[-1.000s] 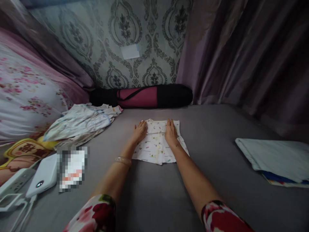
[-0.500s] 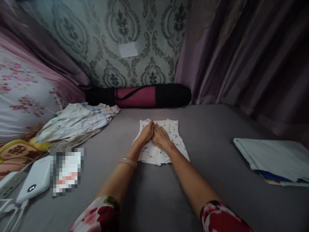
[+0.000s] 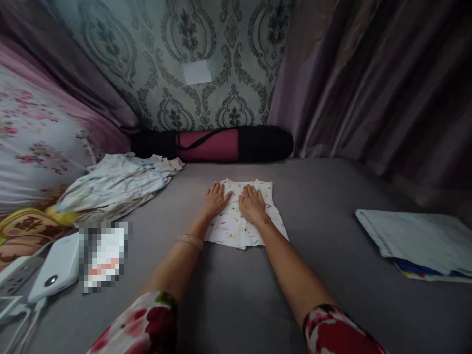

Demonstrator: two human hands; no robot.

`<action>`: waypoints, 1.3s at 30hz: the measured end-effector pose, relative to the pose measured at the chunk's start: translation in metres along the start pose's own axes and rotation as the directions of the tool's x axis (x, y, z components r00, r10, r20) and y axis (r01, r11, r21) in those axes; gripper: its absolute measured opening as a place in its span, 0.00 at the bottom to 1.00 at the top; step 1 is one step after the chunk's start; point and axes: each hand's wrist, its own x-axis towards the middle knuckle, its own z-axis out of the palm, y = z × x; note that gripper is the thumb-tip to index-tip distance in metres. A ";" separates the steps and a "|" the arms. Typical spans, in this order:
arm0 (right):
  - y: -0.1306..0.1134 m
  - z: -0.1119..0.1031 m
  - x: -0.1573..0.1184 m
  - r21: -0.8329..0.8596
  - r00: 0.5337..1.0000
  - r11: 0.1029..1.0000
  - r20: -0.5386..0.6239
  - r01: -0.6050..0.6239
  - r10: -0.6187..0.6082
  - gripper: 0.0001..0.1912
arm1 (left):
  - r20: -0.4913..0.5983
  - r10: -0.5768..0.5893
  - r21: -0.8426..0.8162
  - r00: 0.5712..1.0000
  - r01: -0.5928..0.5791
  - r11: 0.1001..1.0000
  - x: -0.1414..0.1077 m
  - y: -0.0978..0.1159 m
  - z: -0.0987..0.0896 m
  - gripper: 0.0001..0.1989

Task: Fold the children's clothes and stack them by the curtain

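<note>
A small white baby shirt (image 3: 229, 227) with a scattered print lies spread on the grey bed sheet (image 3: 236, 290), its upper edge away from me. My left hand (image 3: 217, 199) rests flat on the shirt's upper left part, fingers stretched forward and thumb out to the side. On the upper right part, my right hand (image 3: 252, 204) lies palm down with its fingers extended. Neither hand grips the cloth. Part of the shirt is hidden under both hands.
Crumpled baby clothes (image 3: 121, 182) are piled at the left. Nearer me are a white power bank (image 3: 57, 268), a power strip (image 3: 20, 278) and cables. Folded cloths (image 3: 416, 241) lie at the right. A black and pink long bag (image 3: 210, 145) lines the wall.
My hands were close together at the shirt's upper middle. They have moved apart, the left one outward to the left, the right one slightly right, and now lie flat.
</note>
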 end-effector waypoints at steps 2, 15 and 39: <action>0.004 0.002 0.001 -0.009 0.999 1.000 -0.023 -0.024 0.024 0.29 | 0.048 -0.039 -0.003 0.998 0.040 0.999 -0.001 -0.004 -0.006 0.31; 0.014 0.000 -0.006 -0.046 0.991 0.994 -0.098 -0.098 0.093 0.29 | 0.083 -0.027 0.043 0.996 0.023 0.999 -0.003 -0.013 -0.010 0.29; 0.011 -0.013 0.002 -0.031 0.958 0.970 0.167 0.243 -0.234 0.30 | 0.033 0.189 0.066 0.981 -0.191 0.979 -0.007 0.032 0.009 0.27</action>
